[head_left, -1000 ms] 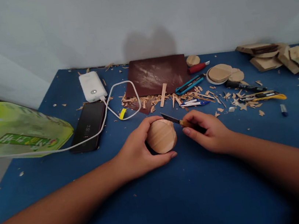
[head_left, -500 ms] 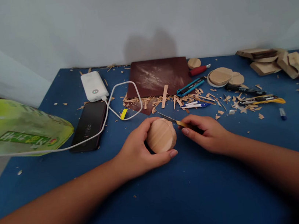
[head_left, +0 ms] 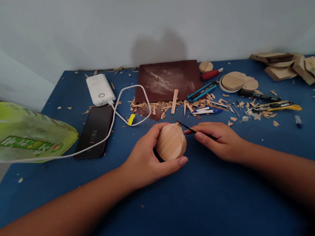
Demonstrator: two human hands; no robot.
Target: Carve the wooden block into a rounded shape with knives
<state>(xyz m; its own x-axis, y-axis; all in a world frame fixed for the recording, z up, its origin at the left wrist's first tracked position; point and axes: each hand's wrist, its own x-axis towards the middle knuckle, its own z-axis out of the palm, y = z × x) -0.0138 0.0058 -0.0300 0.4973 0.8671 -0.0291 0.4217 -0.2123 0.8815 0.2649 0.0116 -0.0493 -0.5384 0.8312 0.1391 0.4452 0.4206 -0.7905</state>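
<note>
Between the thumb and fingers of my left hand [head_left: 148, 154] is a round wooden disc [head_left: 170, 142], tilted so that its flat face looks up toward me. Its right edge is uneven and carved. My right hand [head_left: 220, 138] grips a thin carving knife [head_left: 191, 129], whose dark blade points up and left at the disc's upper right edge. Whether the blade touches the wood I cannot tell. Just beyond the hands lie wood shavings [head_left: 162, 111], a flat wood strip [head_left: 174, 101] and blue-and-white pens [head_left: 206, 111].
Behind are brown sandpaper [head_left: 166, 79], a blue cutter [head_left: 202, 91] and a red-handled knife [head_left: 211, 74]. To the right lie wooden discs [head_left: 233, 80], a yellow cutter [head_left: 279, 105] and wood blocks [head_left: 278, 71]. A phone [head_left: 95, 132], white power bank [head_left: 100, 89] and green bag [head_left: 24, 130] stand left.
The knife in my right hand has turned and its blade has moved right, now by the disc's upper right edge. My left hand keeps the disc in nearly the same place.
</note>
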